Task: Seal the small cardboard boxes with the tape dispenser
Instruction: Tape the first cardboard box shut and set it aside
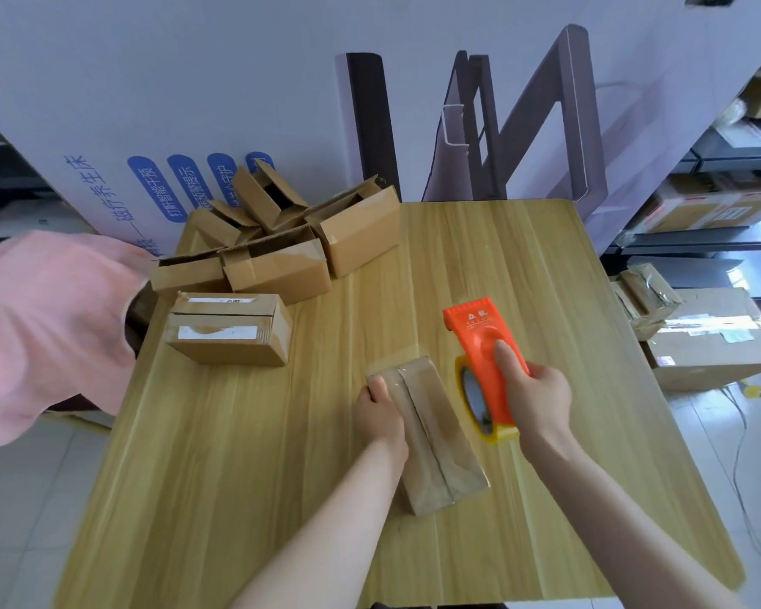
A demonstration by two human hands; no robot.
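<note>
A small cardboard box (436, 437) lies near the middle of the wooden table (247, 476), its long top seam covered with clear tape. My left hand (381, 413) grips the box's far left corner, fingers curled over its edge. My right hand (537, 397) holds the orange tape dispenser (484, 345) just to the right of the box, thumb on its round hub. The dispenser's yellow roll core sits low at the near end, its blade end points away from me.
A box with white labels (229, 329) stands at the left. Several open small boxes (291, 239) are piled at the table's far left. A person's pink sleeve (40, 336) reaches in at the left edge. Large cartons (712, 340) sit on the floor to the right.
</note>
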